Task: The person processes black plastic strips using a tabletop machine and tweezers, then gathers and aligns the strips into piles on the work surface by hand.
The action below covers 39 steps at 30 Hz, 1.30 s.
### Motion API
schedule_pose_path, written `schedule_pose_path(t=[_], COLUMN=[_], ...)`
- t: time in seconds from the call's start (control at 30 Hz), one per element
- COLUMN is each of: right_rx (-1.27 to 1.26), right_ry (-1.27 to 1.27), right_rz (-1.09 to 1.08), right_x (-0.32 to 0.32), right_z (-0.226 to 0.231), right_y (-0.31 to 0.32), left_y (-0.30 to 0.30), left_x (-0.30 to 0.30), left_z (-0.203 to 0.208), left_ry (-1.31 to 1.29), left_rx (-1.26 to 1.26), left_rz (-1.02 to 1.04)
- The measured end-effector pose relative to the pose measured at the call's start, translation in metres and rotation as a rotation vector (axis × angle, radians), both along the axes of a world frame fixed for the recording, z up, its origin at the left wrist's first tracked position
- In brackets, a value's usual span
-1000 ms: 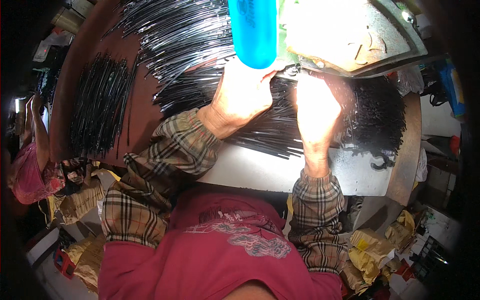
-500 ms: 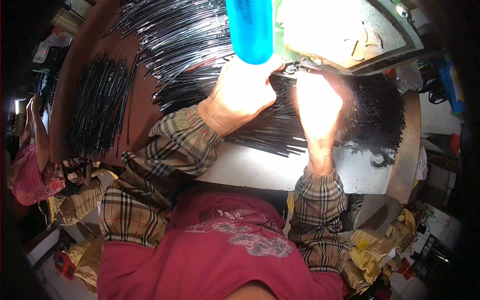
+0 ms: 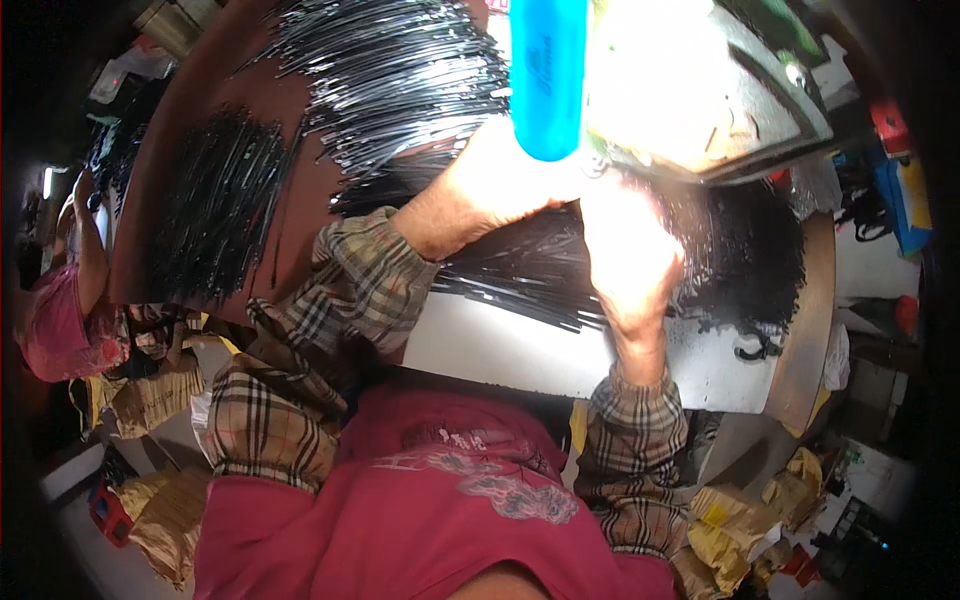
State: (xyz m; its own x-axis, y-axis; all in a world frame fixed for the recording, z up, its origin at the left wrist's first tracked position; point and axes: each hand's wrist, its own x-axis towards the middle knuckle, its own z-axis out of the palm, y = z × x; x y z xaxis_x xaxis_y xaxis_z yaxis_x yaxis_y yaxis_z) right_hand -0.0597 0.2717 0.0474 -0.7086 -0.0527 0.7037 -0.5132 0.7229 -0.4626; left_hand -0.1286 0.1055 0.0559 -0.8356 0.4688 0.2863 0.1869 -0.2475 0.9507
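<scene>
Head view. Left hand (image 3: 500, 185) curled closed over black strips (image 3: 520, 270) on tabletop (image 3: 500, 350), just below blue cylinder (image 3: 547, 75). Right hand (image 3: 630, 250) right of cylinder, under lamp glare; fingers washed out, so openness cannot tell, nor whether anything held. More strips fanned left of cylinder; separate dark bundle (image 3: 215, 205) farther left.

Risk, judged: strips lie loose and overlapped, so a sideways pull could drag neighbours off edge; glare near right hand could hide a missed pick.
</scene>
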Motion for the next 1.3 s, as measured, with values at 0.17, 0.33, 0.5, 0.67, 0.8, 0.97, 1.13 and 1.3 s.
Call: schedule_pose_path(t=[0.17, 0.33, 0.5, 0.67, 0.8, 0.97, 1.13, 1.3], right_rx=[-0.819, -1.266, -1.432, -1.287, -1.32, -1.281, -1.297, -1.29], right_ry=[-0.449, -0.455, -0.482, -0.466, -0.484, -0.558, -0.601, -0.621], right_rz=[0.08, 0.124, 0.135, 0.15, 0.128, 0.111, 0.125, 0.114], right_x=[0.037, 0.053, 0.036, 0.028, 0.029, 0.033, 0.033, 0.032], right_z=[0.011, -0.007, -0.016, -0.014, -0.017, -0.018, -0.017, -0.018], right_y=[0.008, 0.0, -0.004, -0.002, 0.002, 0.0, -0.001, -0.001], left_y=[-0.005, 0.021, 0.014, -0.038, -0.084, -0.092, -0.081, -0.059], left_x=[0.009, 0.044, 0.052, 0.033, 0.017, 0.021, -0.013, -0.042], left_z=[-0.004, -0.023, -0.024, -0.003, -0.008, -0.023, -0.017, -0.034], left_ry=[-0.485, -0.619, -0.526, -0.014, 0.507, 0.572, 0.654, 0.617], left_rx=[0.343, 0.47, 0.252, -0.406, -0.991, -1.042, -0.977, -0.648], left_rz=[-0.25, -0.246, -0.19, 0.39, 0.683, 0.548, 0.494, 0.522])
